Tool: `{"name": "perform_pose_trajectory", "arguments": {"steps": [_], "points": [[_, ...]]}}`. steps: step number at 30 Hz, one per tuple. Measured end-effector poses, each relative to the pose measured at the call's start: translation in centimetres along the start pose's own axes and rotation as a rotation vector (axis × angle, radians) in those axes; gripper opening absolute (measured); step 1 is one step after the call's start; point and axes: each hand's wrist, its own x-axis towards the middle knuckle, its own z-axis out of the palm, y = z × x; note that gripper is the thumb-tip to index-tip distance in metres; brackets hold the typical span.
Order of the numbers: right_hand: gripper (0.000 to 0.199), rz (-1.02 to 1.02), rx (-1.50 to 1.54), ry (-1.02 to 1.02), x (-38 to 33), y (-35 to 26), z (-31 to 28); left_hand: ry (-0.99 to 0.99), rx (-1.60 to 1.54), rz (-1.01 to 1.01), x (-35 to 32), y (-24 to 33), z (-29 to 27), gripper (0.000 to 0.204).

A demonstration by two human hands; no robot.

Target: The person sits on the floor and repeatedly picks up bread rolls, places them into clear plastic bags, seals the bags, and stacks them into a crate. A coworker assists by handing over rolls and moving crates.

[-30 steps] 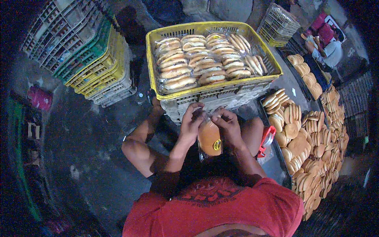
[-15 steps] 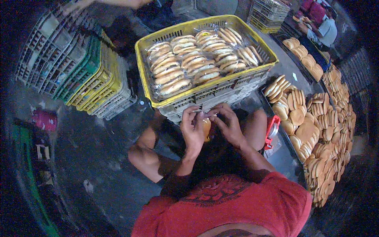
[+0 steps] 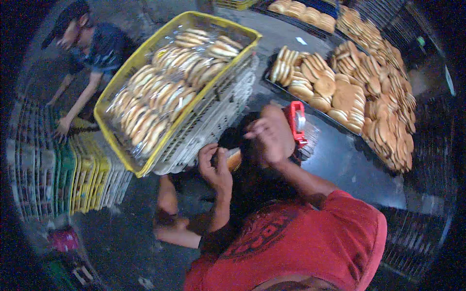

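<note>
My left hand (image 3: 216, 167) is closed with its fingertips pinched on the gathered top of a clear plastic bag. A brown bread bun (image 3: 235, 161) shows in that bag, partly hidden by the hand. To the right, my right hand (image 3: 268, 137) is raised apart from the bag, over my right knee, its fingers smeared by motion. Just beyond it stands a red tape dispenser (image 3: 295, 127) with a roll of tape. A yellow crate (image 3: 154, 154) full of bagged buns sits in front of me, on top of grey crates (image 3: 206, 114).
A dark tray (image 3: 318, 112) of loose buns lies at the right, with a large heap of buns (image 3: 388, 131) beside it. Stacked crates (image 3: 87, 179) stand at the left. Another person (image 3: 99, 53) reaches a hand onto that stack.
The view has swung to the right. My right hand has let go of the bag top and moved right, near the tape dispenser. My left hand still pinches the bag.
</note>
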Motion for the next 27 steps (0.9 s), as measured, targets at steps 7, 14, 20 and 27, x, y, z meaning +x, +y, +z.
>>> {"name": "perform_pose_trajectory", "arguments": {"steps": [7, 14, 20, 27], "points": [[0.033, 0.708, 0.094, 0.809, -6.4, 9.4, -18.2, -0.123, -0.021, -0.078, 0.3, -0.5, 1.3, 0.019], [0.034, 0.597, -0.472, 0.248, -3.6, 8.2, -20.4, -0.175, -0.2, -0.129, -0.1, 0.2, 3.9, 0.022], [0.027, 0.642, -0.279, 0.248, -5.5, 6.2, -20.3, -0.147, -0.059, -0.131, -1.1, 0.2, 2.6, 0.023], [0.026, 0.684, -0.778, 0.195, -6.7, 7.0, -18.2, -0.138, 0.059, 0.021, -1.8, 0.0, 2.8, 0.021]]}}
